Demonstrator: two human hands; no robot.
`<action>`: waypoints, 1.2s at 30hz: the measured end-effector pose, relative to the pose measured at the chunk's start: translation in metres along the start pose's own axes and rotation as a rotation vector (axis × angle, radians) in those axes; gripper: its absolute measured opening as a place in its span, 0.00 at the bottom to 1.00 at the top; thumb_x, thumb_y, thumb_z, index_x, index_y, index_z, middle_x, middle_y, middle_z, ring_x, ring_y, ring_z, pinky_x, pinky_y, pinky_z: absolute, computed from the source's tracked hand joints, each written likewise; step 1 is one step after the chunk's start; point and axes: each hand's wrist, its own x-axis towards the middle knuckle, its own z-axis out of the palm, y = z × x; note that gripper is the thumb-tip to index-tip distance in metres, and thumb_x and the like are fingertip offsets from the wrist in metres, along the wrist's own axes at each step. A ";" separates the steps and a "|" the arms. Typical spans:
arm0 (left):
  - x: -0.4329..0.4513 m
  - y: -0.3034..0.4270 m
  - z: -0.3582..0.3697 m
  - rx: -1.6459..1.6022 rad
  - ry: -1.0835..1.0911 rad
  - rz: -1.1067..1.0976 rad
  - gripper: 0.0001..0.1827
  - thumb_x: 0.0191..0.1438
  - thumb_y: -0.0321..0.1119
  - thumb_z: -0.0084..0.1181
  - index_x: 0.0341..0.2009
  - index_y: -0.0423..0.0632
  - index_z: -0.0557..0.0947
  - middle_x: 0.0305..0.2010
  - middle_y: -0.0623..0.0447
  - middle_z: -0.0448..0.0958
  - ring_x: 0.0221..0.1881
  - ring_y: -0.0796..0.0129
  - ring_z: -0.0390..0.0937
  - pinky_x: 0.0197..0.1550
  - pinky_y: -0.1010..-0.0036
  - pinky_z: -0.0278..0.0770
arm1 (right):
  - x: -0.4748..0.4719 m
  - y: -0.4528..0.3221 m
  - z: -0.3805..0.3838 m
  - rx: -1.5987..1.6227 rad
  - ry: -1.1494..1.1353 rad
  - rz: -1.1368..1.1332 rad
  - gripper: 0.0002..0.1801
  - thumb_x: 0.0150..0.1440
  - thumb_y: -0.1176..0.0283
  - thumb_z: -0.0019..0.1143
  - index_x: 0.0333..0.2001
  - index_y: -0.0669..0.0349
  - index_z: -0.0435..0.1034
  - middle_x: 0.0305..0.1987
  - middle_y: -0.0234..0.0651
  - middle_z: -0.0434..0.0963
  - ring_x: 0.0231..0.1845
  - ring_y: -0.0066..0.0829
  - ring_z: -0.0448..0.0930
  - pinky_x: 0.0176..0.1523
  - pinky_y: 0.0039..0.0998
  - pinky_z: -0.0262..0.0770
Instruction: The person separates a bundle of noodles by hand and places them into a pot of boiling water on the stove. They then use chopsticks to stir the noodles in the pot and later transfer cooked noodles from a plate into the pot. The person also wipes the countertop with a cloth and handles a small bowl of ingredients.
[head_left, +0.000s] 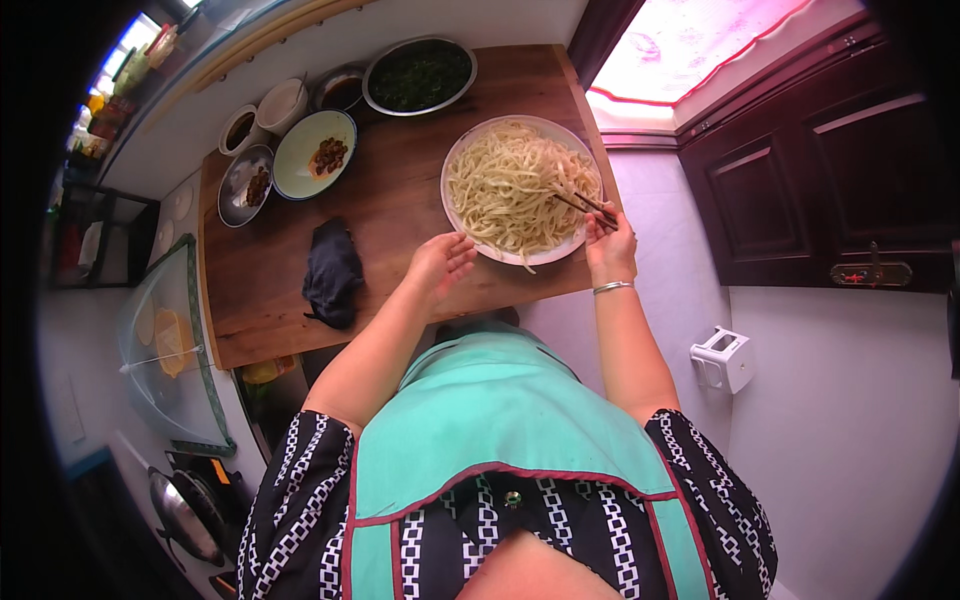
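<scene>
A white plate (459, 217) heaped with pale noodles (517, 184) sits at the right side of the wooden table (405, 172). My right hand (610, 244) grips a pair of dark chopsticks (585, 208) at the plate's right rim, and their tips reach into the noodles. Close to the plate's lower left rim, my left hand (442, 262) is held with its fingers apart and nothing in it. Whether it touches the rim I cannot tell. One noodle strand hangs over the near rim.
Along the back stand a metal basin of chopped greens (420, 75), a bowl of dark liquid (341, 88), two white containers (282, 105) (241, 129), an enamel bowl with brown sauce (300, 157) and a metal bowl (234, 184). A dark cloth (332, 274) lies left. A white stool (724, 360) stands right.
</scene>
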 end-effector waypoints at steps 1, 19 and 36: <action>0.001 0.000 -0.001 0.002 0.004 -0.001 0.14 0.57 0.36 0.46 0.45 0.44 0.72 0.40 0.53 0.75 0.40 0.68 0.74 0.41 0.72 0.74 | -0.003 -0.006 0.000 -0.005 -0.012 -0.012 0.17 0.61 0.63 0.34 0.34 0.64 0.67 0.28 0.37 0.73 0.27 0.33 0.77 0.30 0.24 0.76; 0.005 -0.001 0.006 0.023 -0.025 -0.001 0.14 0.58 0.36 0.44 0.46 0.44 0.71 0.40 0.53 0.75 0.39 0.68 0.75 0.40 0.72 0.74 | -0.018 -0.047 0.021 0.035 -0.104 -0.190 0.17 0.62 0.62 0.35 0.35 0.64 0.67 0.26 0.39 0.75 0.23 0.33 0.77 0.27 0.23 0.76; 0.000 -0.002 0.002 0.011 -0.012 -0.018 0.12 0.57 0.36 0.46 0.44 0.46 0.71 0.39 0.55 0.75 0.37 0.70 0.75 0.39 0.75 0.74 | -0.074 -0.093 0.074 0.056 -0.315 -0.316 0.16 0.62 0.63 0.37 0.36 0.63 0.69 0.28 0.38 0.76 0.26 0.31 0.77 0.29 0.23 0.75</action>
